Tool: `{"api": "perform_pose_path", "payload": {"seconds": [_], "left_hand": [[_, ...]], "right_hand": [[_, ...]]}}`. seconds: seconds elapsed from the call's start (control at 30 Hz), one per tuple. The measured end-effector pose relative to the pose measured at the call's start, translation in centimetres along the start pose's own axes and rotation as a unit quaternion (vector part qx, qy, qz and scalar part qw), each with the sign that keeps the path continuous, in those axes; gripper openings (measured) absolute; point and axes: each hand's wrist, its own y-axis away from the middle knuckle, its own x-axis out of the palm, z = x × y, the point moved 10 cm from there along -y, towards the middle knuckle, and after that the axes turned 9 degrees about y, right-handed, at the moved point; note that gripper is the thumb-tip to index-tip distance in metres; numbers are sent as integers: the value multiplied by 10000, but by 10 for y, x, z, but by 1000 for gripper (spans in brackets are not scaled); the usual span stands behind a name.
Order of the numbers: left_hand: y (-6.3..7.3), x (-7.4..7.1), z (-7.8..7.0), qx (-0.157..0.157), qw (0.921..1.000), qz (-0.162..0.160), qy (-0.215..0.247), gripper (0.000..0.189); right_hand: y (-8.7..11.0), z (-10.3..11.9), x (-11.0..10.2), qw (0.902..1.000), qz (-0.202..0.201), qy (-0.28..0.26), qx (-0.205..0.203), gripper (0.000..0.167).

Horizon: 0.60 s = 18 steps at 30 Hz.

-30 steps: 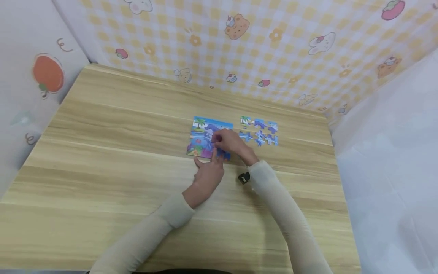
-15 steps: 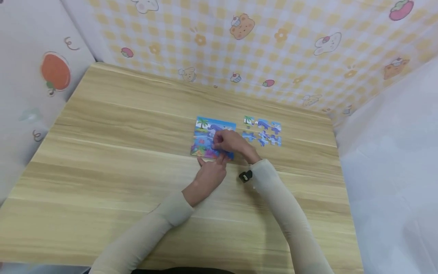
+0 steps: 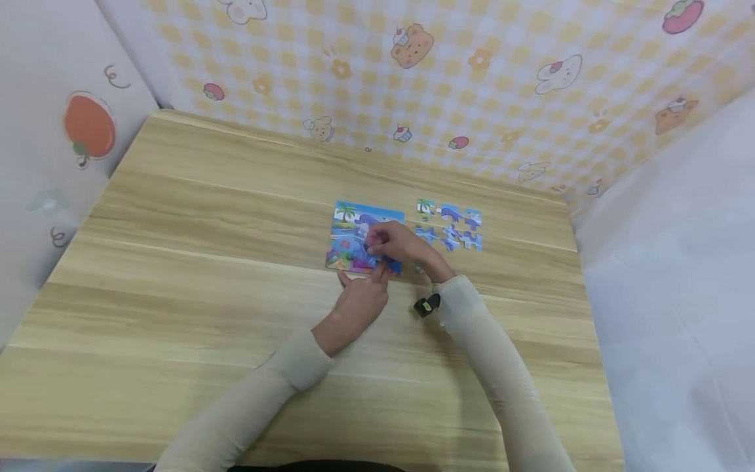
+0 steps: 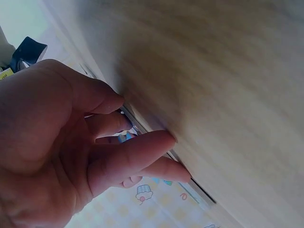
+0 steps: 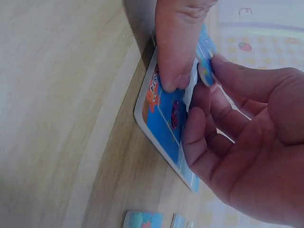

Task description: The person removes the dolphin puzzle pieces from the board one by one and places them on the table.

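A colourful sea-scene jigsaw puzzle [image 3: 347, 244], with a palm tree and a dolphin, lies flat on the wooden table. My right hand [image 3: 400, 241] is over its right half. In the right wrist view, its thumb and fingers pinch a puzzle piece [image 5: 205, 72], tilted up against the board's blue surface. My left hand [image 3: 361, 303] is at the puzzle's near edge, its fingertips on the lower right part and its thumb by the rim. One left finger [image 5: 178, 52] presses on the board beside the piece. The hands hide part of the picture.
Several loose puzzle pieces [image 3: 451, 214] lie in two rows right of the puzzle. Another piece [image 5: 142, 219] shows low in the right wrist view. A black wrist device [image 3: 426, 305] hangs at the right cuff. A yellow checked cloth [image 3: 366, 78] stands behind the table [image 3: 194, 314].
The left fingers have shifted slightly right along the puzzle's near edge, uncovering more of its purple and pink lower part. The right hand stays over the puzzle; the view sways slightly.
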Motion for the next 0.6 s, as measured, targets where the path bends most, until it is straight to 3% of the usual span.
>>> {"api": "perform_pose_path", "payload": {"seconds": [0.2,0.33,0.6], "left_hand": [[-4,2,3,-108,9991,214,347,42],[-4,2,6,-196,9971,328,662,42],[-2,-1,0,133,9996,189,179,36]], "right_hand": [[10,-12,-21,9983,-573,22,102,7],[25,-27,-38,9965,-776,-257,162,12],[69,-76,-65,9913,-1103,-547,463,19]]}}
